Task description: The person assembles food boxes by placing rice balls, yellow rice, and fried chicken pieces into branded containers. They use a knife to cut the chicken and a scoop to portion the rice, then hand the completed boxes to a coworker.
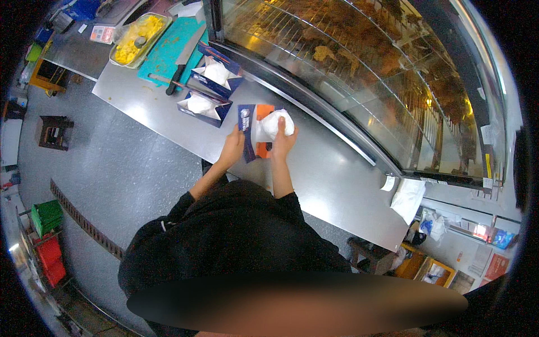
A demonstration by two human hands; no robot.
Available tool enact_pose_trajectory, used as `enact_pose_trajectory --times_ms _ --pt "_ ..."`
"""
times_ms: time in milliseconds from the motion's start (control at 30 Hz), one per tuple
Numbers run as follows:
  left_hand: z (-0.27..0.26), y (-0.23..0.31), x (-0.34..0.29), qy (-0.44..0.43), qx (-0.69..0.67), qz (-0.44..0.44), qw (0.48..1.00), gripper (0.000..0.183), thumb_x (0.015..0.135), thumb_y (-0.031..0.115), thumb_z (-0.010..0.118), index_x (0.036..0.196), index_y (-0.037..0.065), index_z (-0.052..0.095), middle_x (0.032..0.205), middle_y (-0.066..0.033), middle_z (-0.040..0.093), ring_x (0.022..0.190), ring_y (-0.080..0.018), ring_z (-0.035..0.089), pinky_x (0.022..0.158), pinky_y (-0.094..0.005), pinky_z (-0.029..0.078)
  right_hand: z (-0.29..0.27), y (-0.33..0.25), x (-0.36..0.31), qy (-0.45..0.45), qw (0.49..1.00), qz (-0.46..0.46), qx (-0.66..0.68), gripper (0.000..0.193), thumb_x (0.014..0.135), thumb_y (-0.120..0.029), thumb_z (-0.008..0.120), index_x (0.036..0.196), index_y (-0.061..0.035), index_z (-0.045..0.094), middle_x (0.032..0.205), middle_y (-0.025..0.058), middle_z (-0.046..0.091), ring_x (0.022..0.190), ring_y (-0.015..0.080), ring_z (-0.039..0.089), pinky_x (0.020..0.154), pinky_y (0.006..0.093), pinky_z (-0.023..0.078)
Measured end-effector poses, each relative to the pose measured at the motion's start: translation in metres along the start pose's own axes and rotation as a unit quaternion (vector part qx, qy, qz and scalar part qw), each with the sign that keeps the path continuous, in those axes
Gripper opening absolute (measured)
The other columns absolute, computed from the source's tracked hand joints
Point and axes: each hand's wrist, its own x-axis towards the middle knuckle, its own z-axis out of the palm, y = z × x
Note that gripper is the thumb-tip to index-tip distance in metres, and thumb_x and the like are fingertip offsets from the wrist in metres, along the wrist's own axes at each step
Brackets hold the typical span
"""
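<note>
Currently, both hands work at the near edge of the stainless steel worktop [168, 121]. The left hand [232, 147] pinches the left edge of a flat blue, white and orange carton [251, 135], its long axis running away from the body. The right hand [282, 143] has its grip curled around a white paper-wrapped bundle [277, 123], which rests on the carton's far end. Two open blue cartons with white wrapped contents [209, 90] stand further left, well apart, beside a teal cutting board with a black-handled knife [168, 48].
</note>
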Motion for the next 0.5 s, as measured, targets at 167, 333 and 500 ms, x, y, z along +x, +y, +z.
enact_pose_trajectory --times_ms 167,333,500 --pt "0.024 -0.033 -0.024 0.048 -0.279 -0.053 0.958 0.036 0.096 0.013 0.036 0.128 -0.004 0.040 0.109 -0.0188 0.057 0.102 -0.0263 0.055 0.090 -0.0345 0.041 0.003 -0.028 -0.032 -0.099 0.953 -0.154 -0.240 0.047 0.078 -0.034 0.073 0.105 -0.0008 0.054 0.095 0.0169 0.064 0.084 0.0271 0.064 0.074 0.0361 0.049" --pt "0.042 -0.047 -0.034 0.027 -0.266 -0.031 0.963 0.038 0.095 0.009 0.035 0.131 -0.003 0.037 0.130 -0.0161 0.043 0.119 -0.0254 0.043 0.100 -0.0323 0.033 -0.001 -0.026 -0.049 -0.092 0.918 -0.192 -0.335 0.040 0.079 -0.032 0.070 0.103 -0.0028 0.055 0.093 0.0204 0.065 0.083 0.0359 0.064 0.072 0.0418 0.048" --pt "0.058 -0.038 -0.030 0.173 -0.001 0.105 0.979 0.046 0.088 0.004 0.042 0.134 0.002 0.036 0.142 -0.0190 0.029 0.130 -0.0330 0.033 0.104 -0.0426 0.030 -0.015 -0.012 -0.043 -0.097 0.920 -0.200 -0.322 0.042 0.079 -0.033 0.070 0.102 -0.0018 0.055 0.088 0.0204 0.065 0.080 0.0352 0.064 0.071 0.0415 0.048"
